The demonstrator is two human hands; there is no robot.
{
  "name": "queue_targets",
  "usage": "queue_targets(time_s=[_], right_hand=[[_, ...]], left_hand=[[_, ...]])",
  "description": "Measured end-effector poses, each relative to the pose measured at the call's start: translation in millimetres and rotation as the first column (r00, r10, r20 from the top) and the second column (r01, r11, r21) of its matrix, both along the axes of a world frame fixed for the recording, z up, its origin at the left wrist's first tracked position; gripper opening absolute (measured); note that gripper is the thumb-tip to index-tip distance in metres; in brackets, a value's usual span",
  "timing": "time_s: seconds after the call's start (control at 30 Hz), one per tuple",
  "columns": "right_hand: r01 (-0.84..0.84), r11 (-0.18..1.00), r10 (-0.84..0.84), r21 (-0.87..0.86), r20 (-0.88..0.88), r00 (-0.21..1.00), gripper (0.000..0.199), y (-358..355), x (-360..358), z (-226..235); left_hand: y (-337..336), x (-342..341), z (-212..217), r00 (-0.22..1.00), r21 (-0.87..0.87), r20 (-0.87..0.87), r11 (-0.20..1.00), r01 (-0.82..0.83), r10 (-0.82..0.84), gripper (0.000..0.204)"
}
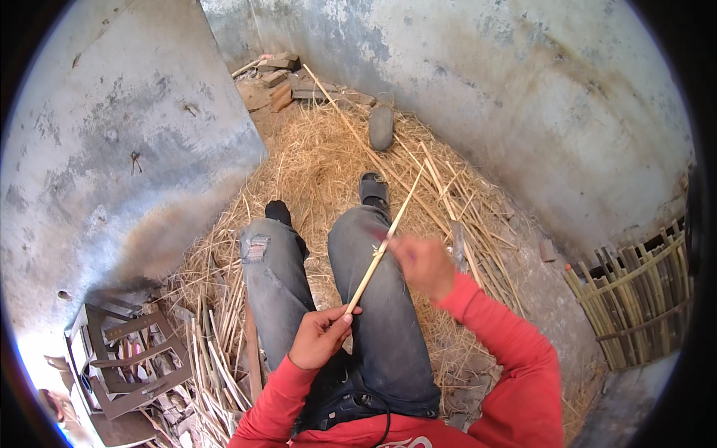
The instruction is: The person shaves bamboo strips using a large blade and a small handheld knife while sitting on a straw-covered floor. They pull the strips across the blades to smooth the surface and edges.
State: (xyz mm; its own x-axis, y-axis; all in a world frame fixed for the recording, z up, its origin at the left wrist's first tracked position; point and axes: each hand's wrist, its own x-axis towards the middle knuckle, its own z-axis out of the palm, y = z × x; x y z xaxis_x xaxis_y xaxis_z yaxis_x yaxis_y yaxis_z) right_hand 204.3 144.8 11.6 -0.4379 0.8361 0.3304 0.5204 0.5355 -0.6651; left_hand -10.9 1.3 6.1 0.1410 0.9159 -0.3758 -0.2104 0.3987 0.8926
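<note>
My left hand (320, 336) pinches the lower end of a long pale bamboo stick (366, 280), which slants up and away to the right over my right thigh. Partway up the stick, small curled shavings (377, 250) stand off its surface. My right hand (424, 265) is closed beside that spot, smeared by motion. From its fingers a dark reddish blur, which looks like a knife (373, 230), reaches left across the stick. The knife's edge and handle cannot be made out.
Straw-like shavings (306, 149) cover the floor around my feet. Long bamboo strips (478, 246) lie to the right, more (216, 351) to the left. A slatted bamboo panel (635, 306) leans at the right wall. A brown frame (134, 358) stands lower left; bricks (280, 71) lie at the back.
</note>
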Motion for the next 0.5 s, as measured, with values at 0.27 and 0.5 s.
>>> queue_targets(time_s=[0.27, 0.5], right_hand=[[-0.107, 0.993, 0.107, -0.042, 0.008, 0.994, 0.045, -24.0, -3.2, 1.2], [-0.059, 0.917, -0.128, -0.395, -0.430, 0.894, 0.034, -2.0, 17.7, 22.3]], left_hand=[[7.9, -3.4, 1.1, 0.996, -0.053, 0.087, 0.999, 0.011, -0.007, 0.028], [12.3, 1.9, 6.0, 0.999, -0.019, 0.028, 1.000, 0.019, -0.019, 0.028]])
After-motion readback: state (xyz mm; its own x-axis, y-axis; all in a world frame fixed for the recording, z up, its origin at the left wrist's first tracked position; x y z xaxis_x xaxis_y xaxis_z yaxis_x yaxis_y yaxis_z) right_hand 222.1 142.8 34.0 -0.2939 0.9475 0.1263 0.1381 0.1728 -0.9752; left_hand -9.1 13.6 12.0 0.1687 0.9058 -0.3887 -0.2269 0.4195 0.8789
